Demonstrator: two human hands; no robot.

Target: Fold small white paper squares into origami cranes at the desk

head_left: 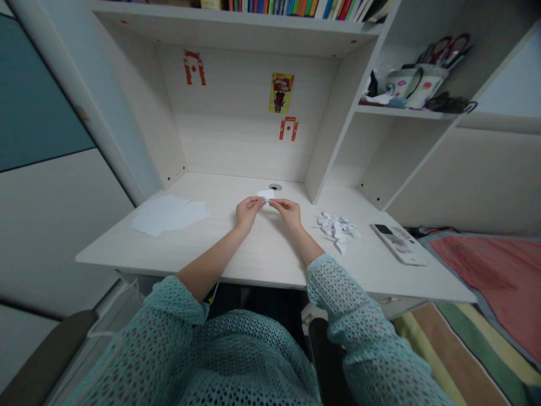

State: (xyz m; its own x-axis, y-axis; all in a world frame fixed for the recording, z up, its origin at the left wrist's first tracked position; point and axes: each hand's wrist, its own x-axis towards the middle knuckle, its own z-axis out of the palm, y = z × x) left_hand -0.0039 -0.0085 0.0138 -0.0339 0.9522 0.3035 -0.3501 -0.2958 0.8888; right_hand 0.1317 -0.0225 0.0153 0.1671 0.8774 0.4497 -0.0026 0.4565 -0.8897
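Note:
Over the middle of the white desk, a small piece of white paper [266,194] is pinched along its near edge by both hands. My left hand [248,211] grips its left side between thumb and fingers. On the right side, my right hand [288,211] pinches it the same way, the two sets of fingertips close together. A flat spread of white paper sheets [169,214] lies to the left of my hands. To their right is a loose pile of twisted or folded white paper pieces [337,227].
A phone in a pale case [397,244] lies at the desk's right. Behind the hands is a round cable hole [275,187]. Shelf walls rise at the back, with a row of books [291,8] above and cups holding scissors [422,82] at upper right. A bed [486,282] adjoins the right.

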